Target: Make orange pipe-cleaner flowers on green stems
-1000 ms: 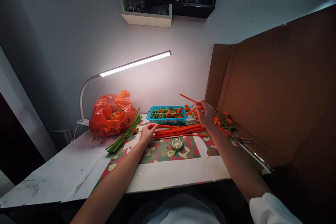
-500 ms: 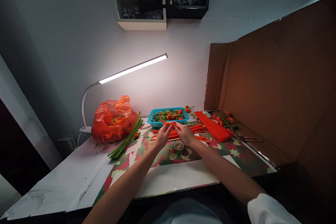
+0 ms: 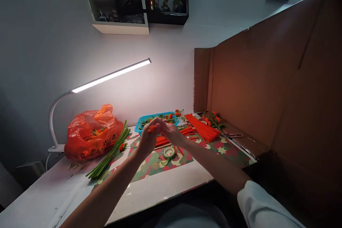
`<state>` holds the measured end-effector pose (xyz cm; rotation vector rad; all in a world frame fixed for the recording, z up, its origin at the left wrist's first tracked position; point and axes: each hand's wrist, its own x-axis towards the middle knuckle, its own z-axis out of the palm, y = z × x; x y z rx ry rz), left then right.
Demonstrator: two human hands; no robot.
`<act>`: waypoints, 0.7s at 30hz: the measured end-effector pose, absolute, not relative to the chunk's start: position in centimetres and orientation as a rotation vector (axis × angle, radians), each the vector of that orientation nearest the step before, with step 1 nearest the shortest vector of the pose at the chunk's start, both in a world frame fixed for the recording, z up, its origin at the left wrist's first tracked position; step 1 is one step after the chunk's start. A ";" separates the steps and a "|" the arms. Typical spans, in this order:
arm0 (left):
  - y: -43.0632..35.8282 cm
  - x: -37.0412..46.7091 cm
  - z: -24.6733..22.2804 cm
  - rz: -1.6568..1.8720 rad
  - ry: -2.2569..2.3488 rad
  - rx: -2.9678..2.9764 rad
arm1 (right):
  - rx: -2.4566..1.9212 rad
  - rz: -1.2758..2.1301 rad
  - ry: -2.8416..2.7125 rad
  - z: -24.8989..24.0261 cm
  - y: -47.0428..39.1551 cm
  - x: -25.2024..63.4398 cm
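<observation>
Above the middle of the table my left hand is closed round orange pipe cleaners, whose short orange part shows at the fingers. My right hand meets it, its fingers pressed together at the same pieces; most of what they grip is hidden. Beneath the hands lie loose orange pipe cleaners and a roll of green tape. Just behind them stands a blue basket with green-stemmed orange pipe-cleaner flowers.
A red plastic bag of orange pieces and a bundle of green pipe cleaners lie left, under a lit lamp. Right are a fan of orange pipe cleaners, more flowers, scissors and a cardboard wall.
The view has swung to the right. My hands have come nearer to the camera and cupped together; the orange pipe cleaners that stretched between my fingertips are now mostly hidden inside them.
</observation>
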<state>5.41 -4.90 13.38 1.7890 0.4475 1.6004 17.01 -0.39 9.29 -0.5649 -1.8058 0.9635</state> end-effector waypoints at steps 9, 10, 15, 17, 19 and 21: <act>-7.4 4.7 21.2 1.214 0.845 2.218 | -0.276 0.355 -1.616 15.4 -5.1 19.3; -7.4 4.7 21.5 1.165 0.873 2.254 | -0.258 0.366 -1.586 15.8 -5.0 19.1; -7.5 4.3 21.9 1.109 0.956 2.376 | -0.198 0.555 -1.412 15.9 -4.0 17.1; -7.8 3.8 22.0 1.126 1.017 2.457 | -0.226 0.607 -1.354 15.7 -4.1 16.5; -8.1 3.2 21.9 1.211 1.082 2.546 | -0.260 0.639 -1.336 15.7 -4.4 16.1; -8.2 2.4 21.9 1.326 1.149 2.598 | -0.265 0.665 -1.331 16.0 -4.7 16.0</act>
